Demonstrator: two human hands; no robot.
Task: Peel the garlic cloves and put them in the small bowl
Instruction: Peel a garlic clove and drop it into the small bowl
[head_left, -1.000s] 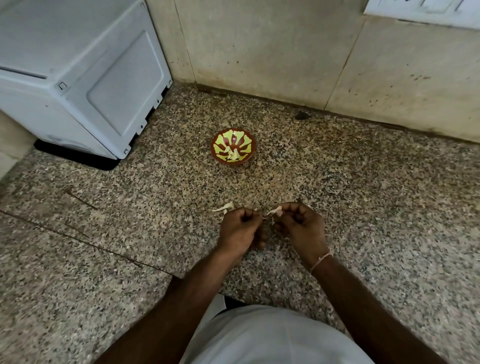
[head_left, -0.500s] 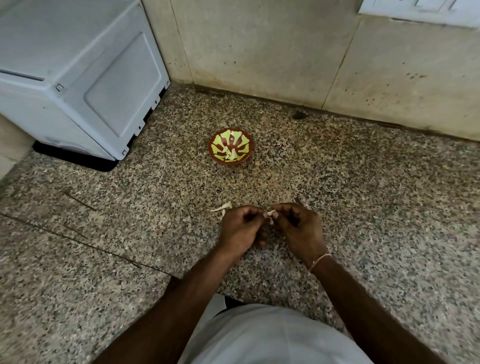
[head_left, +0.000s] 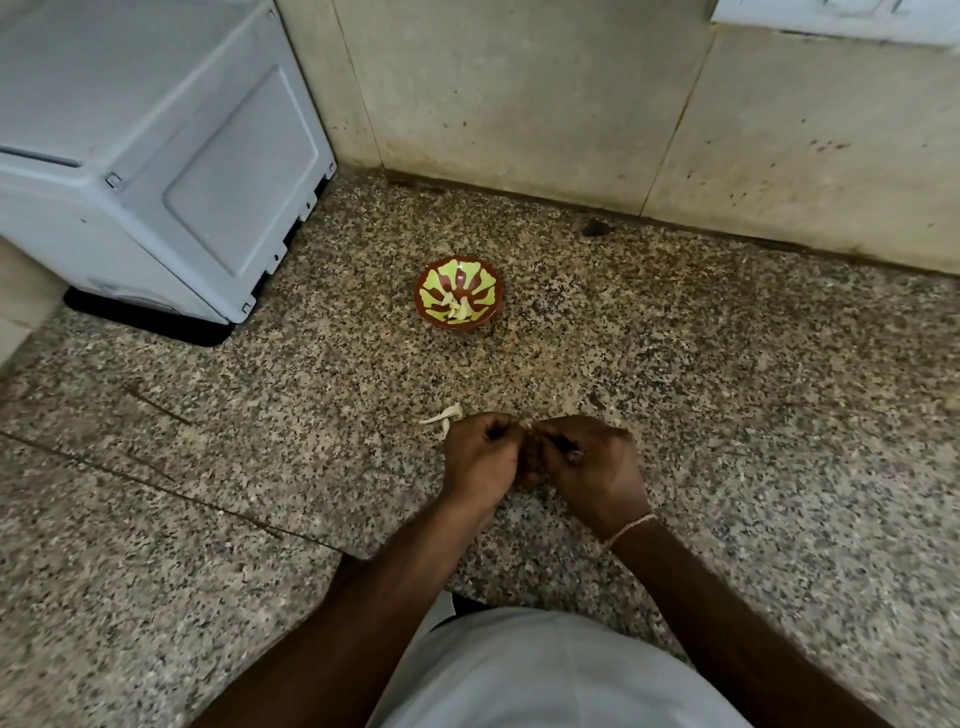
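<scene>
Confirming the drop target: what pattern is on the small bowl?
Reddish-brown small bowl with yellow-green petal-like stripes inside; head view.

Left hand and right hand drawn together, garlic clove now nearly hidden.

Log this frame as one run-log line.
stage: peeling | left hand and right hand: pinching garlic clove | small bowl: holds peeled cloves | peel scraps: on counter

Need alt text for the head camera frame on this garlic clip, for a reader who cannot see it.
A person's left hand and right hand meet over a speckled stone counter, pinching a garlic clove between them. Beyond them sits a small bowl, red and green, holding pale peeled cloves; a scrap of peel lies beside the left hand.
</scene>
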